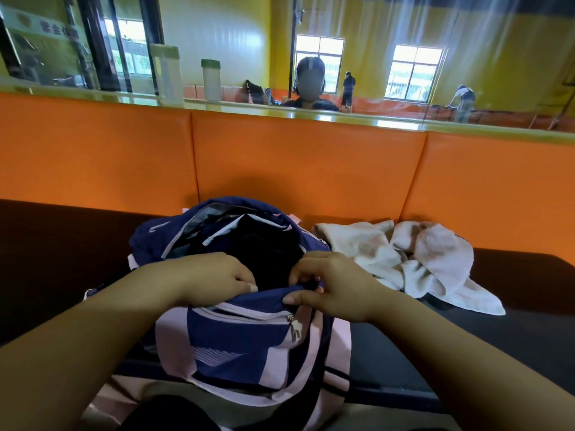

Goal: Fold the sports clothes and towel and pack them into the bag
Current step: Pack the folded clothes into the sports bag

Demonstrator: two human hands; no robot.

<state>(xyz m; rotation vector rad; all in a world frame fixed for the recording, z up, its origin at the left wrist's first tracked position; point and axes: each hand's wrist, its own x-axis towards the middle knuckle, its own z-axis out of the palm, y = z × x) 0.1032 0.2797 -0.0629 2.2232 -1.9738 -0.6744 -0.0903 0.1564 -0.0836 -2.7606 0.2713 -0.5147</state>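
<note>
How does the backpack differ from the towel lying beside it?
The backpack is navy and pink; the towel is whitish. The backpack stands open, its rim held by the left hand and right hand; the towel lies crumpled, unfolded and untouched. Both are soft fabric.

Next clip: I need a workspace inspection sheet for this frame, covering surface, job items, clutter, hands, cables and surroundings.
Surface: dark bench seat, with an orange padded backrest behind it.
Job's things: navy and pink bag stands open on the seat; white towel lies crumpled and unfolded to its right; the bag's contents cannot be told.
Clutter: nothing seen.
Hands: left hand and right hand both grip the near rim of the bag's opening.
Cables: nothing seen.
Surroundings: mirror above the backrest; green-lidded container on its ledge.
</note>
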